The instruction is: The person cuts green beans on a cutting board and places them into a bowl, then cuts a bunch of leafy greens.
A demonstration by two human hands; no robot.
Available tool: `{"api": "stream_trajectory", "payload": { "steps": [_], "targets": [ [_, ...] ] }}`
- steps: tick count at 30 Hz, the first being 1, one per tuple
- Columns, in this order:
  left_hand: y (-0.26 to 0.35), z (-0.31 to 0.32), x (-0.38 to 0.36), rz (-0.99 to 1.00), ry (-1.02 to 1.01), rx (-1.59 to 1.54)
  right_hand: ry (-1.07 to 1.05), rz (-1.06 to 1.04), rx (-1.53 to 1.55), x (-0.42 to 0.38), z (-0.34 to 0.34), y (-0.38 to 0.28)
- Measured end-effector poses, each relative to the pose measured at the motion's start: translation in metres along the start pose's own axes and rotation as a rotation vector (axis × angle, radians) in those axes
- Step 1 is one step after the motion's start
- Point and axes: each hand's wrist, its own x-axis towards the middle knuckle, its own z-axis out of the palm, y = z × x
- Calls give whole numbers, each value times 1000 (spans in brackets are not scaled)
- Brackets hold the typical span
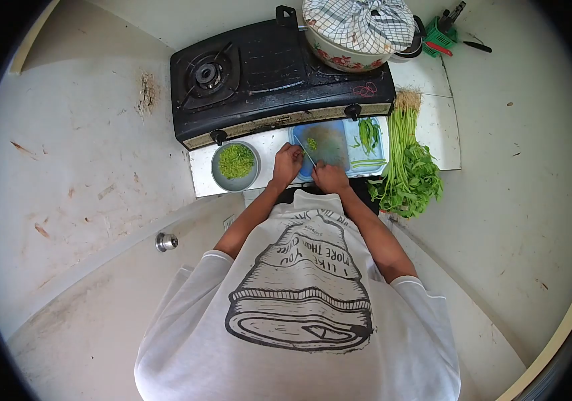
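My right hand (330,178) is closed round the handle of a kitchen knife (309,157), its thin blade slanting up and to the left over a blue cutting board (327,148). Beside the blade, at the board's left edge, the fingers of my left hand (288,164) are bent together round a thin green vegetable; its exact kind is hard to make out. A small heap of chopped green bits (311,144) lies on the board just past the blade. To the left stands a grey bowl (215,175) holding finely chopped green vegetable (236,162).
Right of the board, a light blue tray (380,148) carries long green pods (368,136). Rooted leafy greens (411,167) lie farther right. Behind are a black gas stove (272,63), a cloth-topped pot (346,61) and a green basket (438,39) with utensils.
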Motion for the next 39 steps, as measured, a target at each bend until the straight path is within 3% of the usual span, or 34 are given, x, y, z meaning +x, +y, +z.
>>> {"api": "stream_trajectory", "payload": {
  "steps": [39],
  "targets": [
    [2, -4, 2, 7, -20, -10, 75, -45, -2, 13, 7, -6]
  ]
}}
